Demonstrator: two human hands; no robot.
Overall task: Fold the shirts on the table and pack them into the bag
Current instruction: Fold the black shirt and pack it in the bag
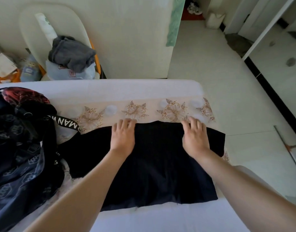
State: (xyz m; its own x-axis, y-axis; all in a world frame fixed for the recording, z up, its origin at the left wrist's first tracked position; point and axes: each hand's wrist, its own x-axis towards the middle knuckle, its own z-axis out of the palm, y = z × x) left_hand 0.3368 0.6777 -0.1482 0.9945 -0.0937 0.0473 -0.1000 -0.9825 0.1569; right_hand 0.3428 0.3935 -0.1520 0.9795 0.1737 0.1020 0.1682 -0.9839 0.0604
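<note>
A black shirt (157,164) lies spread flat on the table (127,91), its far edge against the floral runner (135,111). My left hand (123,136) rests on the shirt's far edge left of centre, fingers curled over the hem. My right hand (195,136) sits at the far edge on the right, fingers also bent onto the cloth. Whether either hand pinches the fabric or just presses it I cannot tell. A dark patterned bag (18,148) with a lettered strap (67,123) lies at the table's left.
Behind the table stands a white chair (48,27) holding a grey garment (72,52) and a pale blue bundle. Boxes and an orange item sit at the far left. White tiled floor (227,81) opens to the right, with a metal tool lying on it.
</note>
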